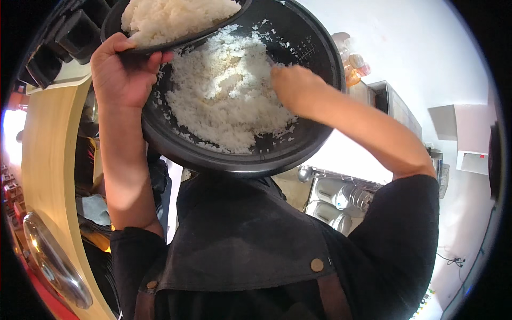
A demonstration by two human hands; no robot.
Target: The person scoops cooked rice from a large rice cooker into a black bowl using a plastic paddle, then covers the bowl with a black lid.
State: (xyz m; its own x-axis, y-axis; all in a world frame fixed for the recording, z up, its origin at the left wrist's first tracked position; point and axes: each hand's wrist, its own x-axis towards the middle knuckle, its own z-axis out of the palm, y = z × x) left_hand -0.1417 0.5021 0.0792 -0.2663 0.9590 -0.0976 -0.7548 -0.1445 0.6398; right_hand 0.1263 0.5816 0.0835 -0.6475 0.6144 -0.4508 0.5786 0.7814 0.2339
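Observation:
My left hand (124, 74) grips the rim of a dark bowl (160, 49) at the top left, its thumb close to the rice. A heap of cooked white rice (176, 18) fills this bowl, which is held over the left edge of a large black rice cooker pot (240, 165). Inside the pot lies loose cooked rice (228, 96), with grains stuck to the dark wall. My right hand (294, 88) is closed in a fist over the right side of the rice; a thin, hardly visible utensil seems to run from it into the rice, its kind unclear.
On the left runs a light wooden counter (48, 160) with a glass lid (58, 260). Black containers (78, 36) stand in a pale tray at the upper left. Right of the pot are bottles (354, 64), a metal ladle (305, 173) and metal canisters (330, 216) below my right arm.

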